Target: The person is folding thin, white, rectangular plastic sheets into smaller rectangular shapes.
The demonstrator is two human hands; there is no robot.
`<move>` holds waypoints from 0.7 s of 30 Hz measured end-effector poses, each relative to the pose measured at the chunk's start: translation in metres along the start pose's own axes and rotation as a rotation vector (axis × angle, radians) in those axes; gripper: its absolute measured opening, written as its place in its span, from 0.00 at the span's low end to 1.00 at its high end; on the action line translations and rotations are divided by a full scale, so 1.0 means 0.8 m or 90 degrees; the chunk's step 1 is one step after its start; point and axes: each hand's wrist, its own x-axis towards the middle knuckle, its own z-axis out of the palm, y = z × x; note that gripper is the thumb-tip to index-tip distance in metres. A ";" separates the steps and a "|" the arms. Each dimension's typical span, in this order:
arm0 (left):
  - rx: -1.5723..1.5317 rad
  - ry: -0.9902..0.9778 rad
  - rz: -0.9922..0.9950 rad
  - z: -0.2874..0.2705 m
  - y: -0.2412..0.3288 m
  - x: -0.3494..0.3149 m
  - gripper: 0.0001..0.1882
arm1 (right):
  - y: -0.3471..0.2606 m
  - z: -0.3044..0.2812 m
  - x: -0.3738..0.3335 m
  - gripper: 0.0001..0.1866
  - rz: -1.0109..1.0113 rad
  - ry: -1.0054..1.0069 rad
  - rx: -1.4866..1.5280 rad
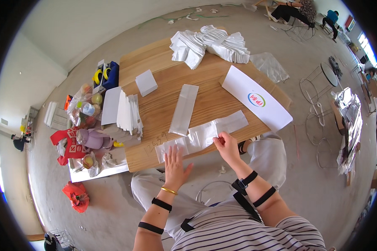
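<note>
- Silvery strip (203, 136) lies along the near edge of a wooden tabletop (155, 111), its left corner close to the brink above the seated person's lap.
- Bare wood opens beyond it, broken by a pale flat sleeve (184, 109) whose near end comes right up to the strip; whether they touch is unclear.
- White panel (243, 88) stands off the strip's right end, a narrow gap between; white stack (129, 115) borders the left side.
- Fingers cover part of the strip's left end, and glare blurs its surface; one piece or several overlapping cannot be told.
- Left hand (174, 170) rests palm down, its grip open, fingers extended on the film, grasping nothing.
- Right hand (227, 148) curls at the near edge, thumb and forefinger close together; whether its grip pinches film cannot be told.
</note>
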 end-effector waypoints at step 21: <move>0.009 0.022 0.032 0.003 0.016 0.016 0.44 | 0.013 -0.040 0.012 0.15 0.094 0.016 -0.149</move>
